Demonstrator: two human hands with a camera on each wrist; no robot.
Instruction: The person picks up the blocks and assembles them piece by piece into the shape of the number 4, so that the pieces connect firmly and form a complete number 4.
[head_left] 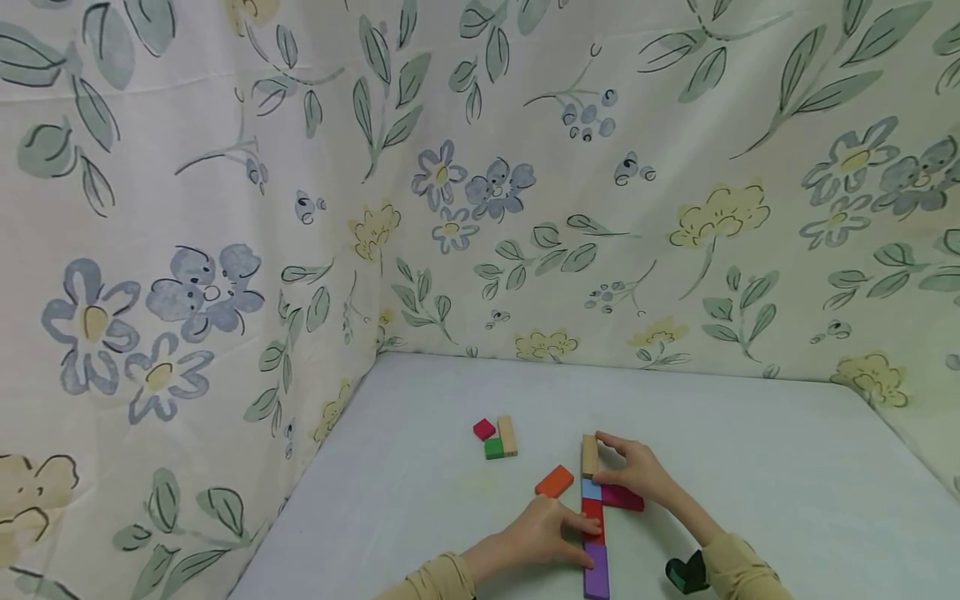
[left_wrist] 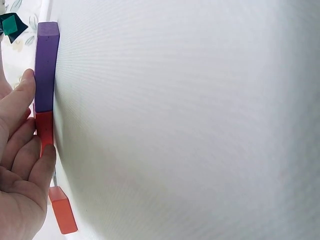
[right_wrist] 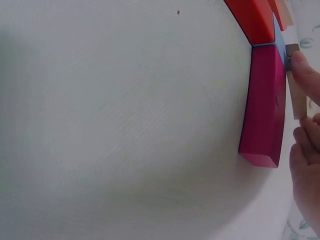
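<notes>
A row of blocks runs away from the person in the head view: a purple block (head_left: pixel 597 575) nearest, then a red block (head_left: pixel 592 508), a light blue block (head_left: pixel 591 489) and a plain wooden block (head_left: pixel 590 454) farthest. A magenta block (head_left: pixel 624 497) juts out to the right beside the blue one. My left hand (head_left: pixel 534 533) holds the red block with curled fingers, its thumb touching the purple block (left_wrist: pixel 45 75). My right hand (head_left: pixel 637 473) pinches the wooden block end to end, thumb at the near end. Part of the red block is hidden by the left fingers.
An orange block (head_left: pixel 554 481) lies loose left of the row. Farther back, a small red block (head_left: pixel 484 429), a green block (head_left: pixel 494 448) and another wooden block (head_left: pixel 507 436) sit grouped on the white table (head_left: pixel 420 417). Floral cloth (head_left: pixel 480 292) hangs behind.
</notes>
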